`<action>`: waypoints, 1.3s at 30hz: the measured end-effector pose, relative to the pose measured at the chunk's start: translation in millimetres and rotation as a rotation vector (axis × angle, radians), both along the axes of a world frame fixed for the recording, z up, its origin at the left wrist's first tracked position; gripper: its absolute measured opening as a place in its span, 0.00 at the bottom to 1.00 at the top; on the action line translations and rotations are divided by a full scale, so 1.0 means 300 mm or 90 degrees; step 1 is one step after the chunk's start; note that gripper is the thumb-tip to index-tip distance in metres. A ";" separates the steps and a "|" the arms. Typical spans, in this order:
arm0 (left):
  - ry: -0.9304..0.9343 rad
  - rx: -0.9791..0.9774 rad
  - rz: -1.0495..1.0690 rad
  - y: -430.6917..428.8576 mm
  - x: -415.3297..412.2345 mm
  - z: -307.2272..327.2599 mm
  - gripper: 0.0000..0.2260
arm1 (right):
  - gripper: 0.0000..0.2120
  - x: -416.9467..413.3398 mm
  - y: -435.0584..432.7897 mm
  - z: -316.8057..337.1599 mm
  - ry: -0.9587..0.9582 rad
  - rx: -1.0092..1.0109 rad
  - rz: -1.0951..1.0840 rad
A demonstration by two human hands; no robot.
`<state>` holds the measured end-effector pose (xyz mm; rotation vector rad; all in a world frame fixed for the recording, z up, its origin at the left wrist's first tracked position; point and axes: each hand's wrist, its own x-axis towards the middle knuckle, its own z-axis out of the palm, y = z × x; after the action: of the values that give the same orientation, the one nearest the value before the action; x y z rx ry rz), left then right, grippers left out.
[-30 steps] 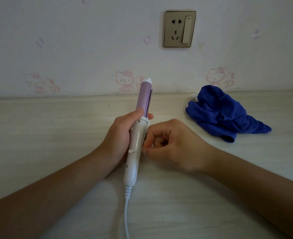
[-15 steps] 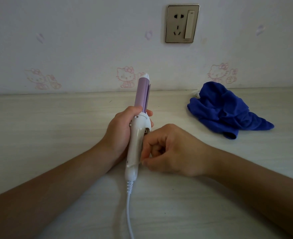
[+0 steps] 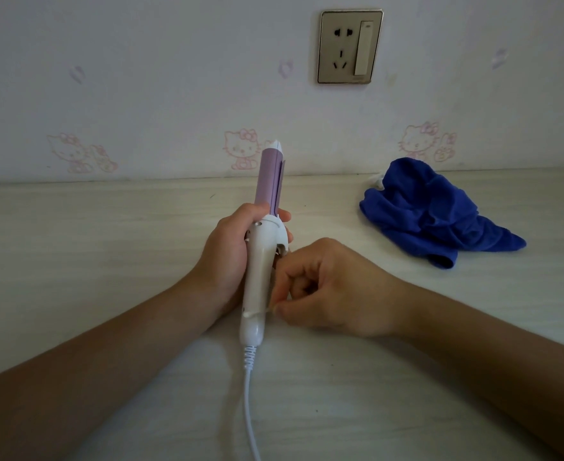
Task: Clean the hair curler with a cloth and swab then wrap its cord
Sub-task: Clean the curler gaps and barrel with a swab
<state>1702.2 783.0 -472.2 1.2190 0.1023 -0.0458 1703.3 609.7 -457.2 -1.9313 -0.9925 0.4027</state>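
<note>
Head view: left hand (image 3: 226,258) around curler (image 3: 260,281)

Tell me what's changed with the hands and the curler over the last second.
The right hand, pinching what looks like a swab, slid down the white handle of the hair curler toward its cord. The left hand still grips the curler; the blue cloth has not moved.

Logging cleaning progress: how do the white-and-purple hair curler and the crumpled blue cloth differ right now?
The white-and-purple hair curler stands near upright, gripped by the left hand; the crumpled blue cloth lies untouched to its right. The curler is slim and rigid; the cloth is a soft heap. Both are over the pale wooden table.
</note>
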 end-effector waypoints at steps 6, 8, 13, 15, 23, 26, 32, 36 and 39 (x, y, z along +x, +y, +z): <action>0.021 -0.037 -0.008 0.005 -0.001 0.011 0.18 | 0.05 0.017 -0.006 -0.013 -0.030 0.048 -0.081; 0.025 -0.053 -0.016 0.001 0.000 0.008 0.18 | 0.05 0.013 -0.008 -0.015 -0.034 0.042 -0.071; -0.003 -0.004 0.000 -0.006 0.010 -0.006 0.17 | 0.06 0.041 -0.018 -0.015 -0.060 0.134 -0.158; -0.012 0.007 -0.008 -0.011 0.011 -0.009 0.16 | 0.06 0.041 -0.018 -0.011 -0.061 0.133 -0.152; -0.055 0.023 -0.027 0.004 0.012 -0.007 0.19 | 0.06 0.071 -0.030 -0.004 -0.097 0.163 -0.282; -0.058 0.020 -0.028 0.004 0.012 -0.010 0.18 | 0.07 0.072 -0.027 -0.009 -0.112 0.165 -0.278; -0.048 -0.009 -0.027 -0.004 0.016 -0.004 0.17 | 0.06 0.077 -0.035 -0.005 -0.107 0.156 -0.272; -0.029 -0.027 -0.010 -0.001 0.016 -0.002 0.17 | 0.06 0.068 -0.022 -0.005 -0.081 0.159 -0.238; -0.028 -0.006 0.000 0.000 0.017 0.000 0.17 | 0.06 0.072 -0.021 -0.004 -0.087 0.169 -0.252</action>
<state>1707.2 783.0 -472.1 1.2091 0.0635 -0.0186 1724.7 603.3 -458.4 -1.8699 -0.6831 -0.0858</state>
